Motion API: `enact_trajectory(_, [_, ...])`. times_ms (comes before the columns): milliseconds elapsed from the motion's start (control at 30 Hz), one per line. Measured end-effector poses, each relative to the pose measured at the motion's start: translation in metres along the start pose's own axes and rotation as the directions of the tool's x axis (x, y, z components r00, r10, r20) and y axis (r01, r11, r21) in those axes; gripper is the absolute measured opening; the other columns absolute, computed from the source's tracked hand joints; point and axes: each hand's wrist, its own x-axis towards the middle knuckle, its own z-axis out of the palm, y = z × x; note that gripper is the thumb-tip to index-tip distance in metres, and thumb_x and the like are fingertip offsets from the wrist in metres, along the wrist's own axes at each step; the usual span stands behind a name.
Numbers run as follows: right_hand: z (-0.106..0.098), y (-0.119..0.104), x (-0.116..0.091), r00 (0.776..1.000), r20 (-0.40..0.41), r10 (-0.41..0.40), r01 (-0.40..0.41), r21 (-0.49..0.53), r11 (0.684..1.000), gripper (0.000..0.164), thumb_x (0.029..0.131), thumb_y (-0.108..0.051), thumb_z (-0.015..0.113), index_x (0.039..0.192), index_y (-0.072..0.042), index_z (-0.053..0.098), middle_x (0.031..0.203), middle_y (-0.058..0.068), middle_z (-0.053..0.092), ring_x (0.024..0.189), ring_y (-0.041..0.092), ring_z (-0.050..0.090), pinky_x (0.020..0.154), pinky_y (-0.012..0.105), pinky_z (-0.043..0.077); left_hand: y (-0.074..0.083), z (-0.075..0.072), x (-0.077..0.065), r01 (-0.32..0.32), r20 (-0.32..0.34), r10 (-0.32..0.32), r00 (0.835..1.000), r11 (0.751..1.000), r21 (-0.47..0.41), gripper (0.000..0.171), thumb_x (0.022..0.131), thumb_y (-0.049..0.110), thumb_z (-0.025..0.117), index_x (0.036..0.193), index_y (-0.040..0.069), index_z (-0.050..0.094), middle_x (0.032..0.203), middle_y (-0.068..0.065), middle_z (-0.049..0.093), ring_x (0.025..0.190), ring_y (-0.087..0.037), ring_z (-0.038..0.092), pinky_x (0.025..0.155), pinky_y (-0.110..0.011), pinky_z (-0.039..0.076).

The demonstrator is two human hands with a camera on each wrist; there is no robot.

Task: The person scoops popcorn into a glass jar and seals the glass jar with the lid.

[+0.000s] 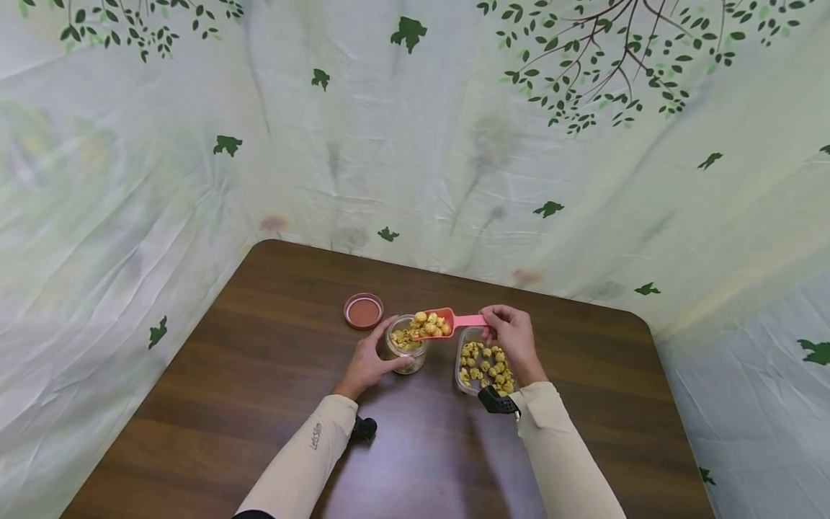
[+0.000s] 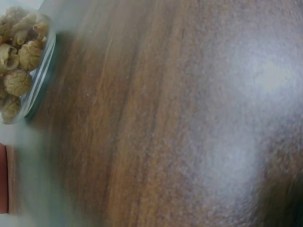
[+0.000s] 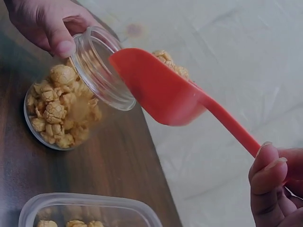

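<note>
Leaf-printed fabric (image 1: pixel 441 137) rises behind a wood-grain desk (image 1: pixel 259 360), where a clear tub (image 3: pixel 94 199) lies at three o'clock from the glass jar (image 3: pixel 90 64) in the head view. The left grip (image 1: pixel 367 364) curls round that jar; the right grip (image 1: pixel 514 337) pinches the handle end of a red scoop (image 3: pixel 158 92), whose long axis runs toward nine o'clock, its lip at the jar's mouth, its bowl heaped with popcorn (image 1: pixel 431 324).

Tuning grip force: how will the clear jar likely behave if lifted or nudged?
Probably light for its size, as the jar holds puffy popcorn. Its smooth, clear wall may be slippery. The round body could roll if knocked over, likely spilling through the open mouth.
</note>
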Motion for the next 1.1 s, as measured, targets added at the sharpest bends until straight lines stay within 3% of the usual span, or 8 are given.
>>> enact_trajectory(167, [0.002, -0.009, -0.004, 0.998, 0.013, -0.058, 0.059, -0.080, 0.995, 0.020, 0.099, -0.008, 0.052, 0.102, 0.008, 0.065, 0.067, 0.015, 0.059, 0.051, 0.016, 0.053, 0.045, 0.024, 0.047, 0.001, 0.000, 0.000, 0.009, 0.005, -0.009, 1.000, 1.000, 0.006, 0.087, 0.067, 0.022, 0.090, 0.142, 0.021, 0.047, 0.134, -0.018, 0.055, 0.124, -0.029, 0.050, 0.108, -0.045, 0.031])
enact_trajectory(400, [0.004, -0.018, -0.008, 0.992, 0.023, -0.124, 0.126, -0.185, 0.975, 0.021, 0.098, -0.012, 0.056, 0.100, 0.005, 0.066, 0.065, 0.014, 0.060, 0.053, 0.023, 0.057, 0.046, 0.026, 0.049, 0.001, 0.000, 0.000, 0.005, 0.000, -0.005, 1.000, 1.000, 0.008, 0.087, 0.067, 0.021, 0.090, 0.142, 0.020, 0.047, 0.135, -0.018, 0.055, 0.123, -0.029, 0.050, 0.108, -0.045, 0.032])
enact_trajectory(733, [0.007, -0.023, -0.011, 0.972, 0.029, -0.234, 0.233, -0.267, 0.935, 0.017, 0.097, -0.009, 0.057, 0.098, 0.005, 0.067, 0.064, 0.019, 0.062, 0.048, 0.021, 0.057, 0.043, 0.026, 0.049, 0.000, 0.000, -0.001, -0.030, -0.010, 0.030, 1.000, 1.000, -0.007, 0.086, 0.066, 0.019, 0.090, 0.141, 0.018, 0.048, 0.131, -0.013, 0.058, 0.120, -0.027, 0.052, 0.106, -0.047, 0.035])
enact_trajectory(1100, [0.009, -0.022, -0.013, 0.944, 0.047, -0.328, 0.324, -0.338, 0.884, 0.016, 0.097, -0.008, 0.057, 0.097, 0.003, 0.067, 0.064, 0.014, 0.062, 0.051, 0.024, 0.060, 0.049, 0.042, 0.054, -0.004, 0.000, 0.001, -0.033, 0.005, 0.033, 0.999, 0.999, -0.031, 0.087, 0.066, 0.021, 0.090, 0.142, 0.018, 0.047, 0.131, -0.011, 0.059, 0.118, -0.025, 0.053, 0.104, -0.045, 0.037])
